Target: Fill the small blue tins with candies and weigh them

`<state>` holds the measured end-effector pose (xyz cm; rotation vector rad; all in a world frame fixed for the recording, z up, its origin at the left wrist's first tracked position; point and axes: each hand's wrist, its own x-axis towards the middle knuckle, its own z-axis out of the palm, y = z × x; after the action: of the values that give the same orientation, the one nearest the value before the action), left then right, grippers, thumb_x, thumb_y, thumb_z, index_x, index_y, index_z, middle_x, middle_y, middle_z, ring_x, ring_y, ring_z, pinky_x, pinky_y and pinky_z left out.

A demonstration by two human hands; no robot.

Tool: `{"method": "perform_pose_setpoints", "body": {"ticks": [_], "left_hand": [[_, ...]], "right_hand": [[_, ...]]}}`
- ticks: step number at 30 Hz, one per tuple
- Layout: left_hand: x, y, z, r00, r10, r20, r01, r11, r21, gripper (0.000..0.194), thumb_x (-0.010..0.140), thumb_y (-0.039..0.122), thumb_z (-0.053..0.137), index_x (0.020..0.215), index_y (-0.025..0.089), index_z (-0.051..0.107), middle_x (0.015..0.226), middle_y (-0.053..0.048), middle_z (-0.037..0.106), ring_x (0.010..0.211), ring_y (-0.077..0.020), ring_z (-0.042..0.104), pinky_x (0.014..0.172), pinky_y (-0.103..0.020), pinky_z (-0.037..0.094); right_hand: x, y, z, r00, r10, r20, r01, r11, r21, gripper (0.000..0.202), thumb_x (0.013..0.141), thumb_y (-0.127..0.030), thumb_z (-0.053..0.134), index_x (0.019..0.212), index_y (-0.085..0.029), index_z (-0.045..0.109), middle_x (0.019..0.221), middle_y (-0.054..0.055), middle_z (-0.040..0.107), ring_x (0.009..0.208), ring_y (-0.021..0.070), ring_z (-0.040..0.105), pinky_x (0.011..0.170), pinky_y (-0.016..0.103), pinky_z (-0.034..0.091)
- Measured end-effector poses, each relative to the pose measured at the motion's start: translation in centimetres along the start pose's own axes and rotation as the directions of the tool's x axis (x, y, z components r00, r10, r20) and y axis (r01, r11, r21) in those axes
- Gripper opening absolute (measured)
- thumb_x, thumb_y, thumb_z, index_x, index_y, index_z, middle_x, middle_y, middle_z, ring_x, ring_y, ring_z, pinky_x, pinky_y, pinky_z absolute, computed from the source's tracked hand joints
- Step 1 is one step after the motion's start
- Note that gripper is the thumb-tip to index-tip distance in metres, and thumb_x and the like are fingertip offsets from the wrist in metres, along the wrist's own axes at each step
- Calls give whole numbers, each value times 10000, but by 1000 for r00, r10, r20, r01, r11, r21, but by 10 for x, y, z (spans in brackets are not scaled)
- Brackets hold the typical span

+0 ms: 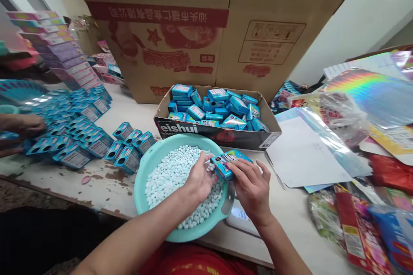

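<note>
My right hand [253,184] grips a small blue candy box [227,165] with colourful lettering, tilted above the right rim of the bowl. My left hand [201,178] is turned palm up at the box's left end, with fingers curled around a few white candies [211,166]. Under my left hand stands a turquoise plastic bowl [139,197] filled with small, round, pale candies [171,172]. Partly beneath the bowl's right edge and my right wrist lies a white digital scale [240,218] with a lit display.
Behind the bowl, an open carton [219,135] holds many blue boxes; a large cardboard box [193,30] rises behind it. Blue boxes [129,146] stand in rows at left, near another person's hand [27,126]. Papers [306,154] and plastic packets [351,223] cover the right side.
</note>
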<state>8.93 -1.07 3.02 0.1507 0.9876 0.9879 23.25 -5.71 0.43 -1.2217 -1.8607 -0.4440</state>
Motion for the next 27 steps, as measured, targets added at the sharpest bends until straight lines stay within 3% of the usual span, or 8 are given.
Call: {"method": "perform_pose_setpoints", "body": {"ticks": [7, 11, 13, 14, 18, 20, 22, 27], "left_hand": [[6, -4, -3, 1000, -24, -14, 24, 998, -50, 270, 949, 282, 404, 796, 121, 559, 678, -43, 598, 559, -113, 572, 529, -224, 497], [7, -4, -5, 1000, -21, -8, 21, 1000, -23, 177, 916, 206, 470, 782, 125, 553, 635, -12, 567, 503, -84, 546, 451, -173, 444], [4, 1, -7, 998, -34, 43, 34, 999, 7, 131, 887, 157, 503, 789, 109, 576, 609, -3, 543, 475, -73, 525, 412, -153, 399], [3, 5, -9, 996, -41, 74, 39, 999, 18, 110, 872, 136, 516, 797, 103, 588, 605, 1, 535, 466, -67, 515, 406, -147, 385], [-2, 22, -22, 985, -41, 166, 18, 990, 140, 70, 843, 129, 552, 817, 102, 612, 586, 22, 498, 421, -39, 447, 367, -121, 310], [-2, 28, -29, 979, -48, 196, 2, 974, 228, 66, 837, 155, 568, 823, 108, 611, 567, 34, 470, 402, -33, 411, 345, -116, 263], [-1, 29, -34, 976, -67, 209, 10, 964, 264, 83, 844, 193, 572, 820, 119, 604, 554, 44, 444, 396, -36, 397, 338, -119, 251], [-3, 19, -37, 982, -99, 158, 56, 965, 257, 144, 884, 230, 532, 813, 120, 591, 623, 18, 502, 444, -49, 472, 379, -133, 355]], "right_hand": [[-4, -2, 11, 1000, 25, -18, -25, 1000, 10, 328, 865, -28, 524, 1077, -250, 638, 1001, 34, 717, 995, 210, 636, 994, 454, 318], [-12, 2, 9, 970, 241, -5, -236, 954, 183, 309, 831, -111, 562, 1089, -261, 640, 1024, 39, 692, 985, 222, 623, 950, 447, 378], [-17, 5, 5, 902, 431, 25, -418, 857, 303, 280, 801, -195, 625, 1073, -255, 650, 1024, 42, 681, 971, 229, 617, 902, 420, 434], [-20, 7, 3, 839, 543, 51, -522, 774, 359, 273, 780, -243, 660, 1053, -244, 656, 1017, 44, 677, 954, 230, 617, 877, 406, 457], [-42, 24, -6, 458, 877, 144, -793, 330, 512, 385, 662, -394, 755, 967, -186, 644, 945, 49, 678, 863, 229, 633, 818, 380, 497], [-55, 32, -7, 344, 923, 172, -812, 201, 547, 437, 619, -421, 770, 951, -178, 625, 935, 53, 687, 853, 234, 642, 803, 376, 508], [-68, 38, -5, 310, 932, 186, -819, 163, 551, 449, 601, -435, 773, 936, -180, 615, 920, 56, 698, 843, 241, 651, 786, 379, 518], [-84, 39, 0, 307, 930, 204, -829, 157, 536, 511, 591, -430, 784, 992, -181, 589, 923, 63, 695, 877, 256, 648, 812, 409, 513]]}}
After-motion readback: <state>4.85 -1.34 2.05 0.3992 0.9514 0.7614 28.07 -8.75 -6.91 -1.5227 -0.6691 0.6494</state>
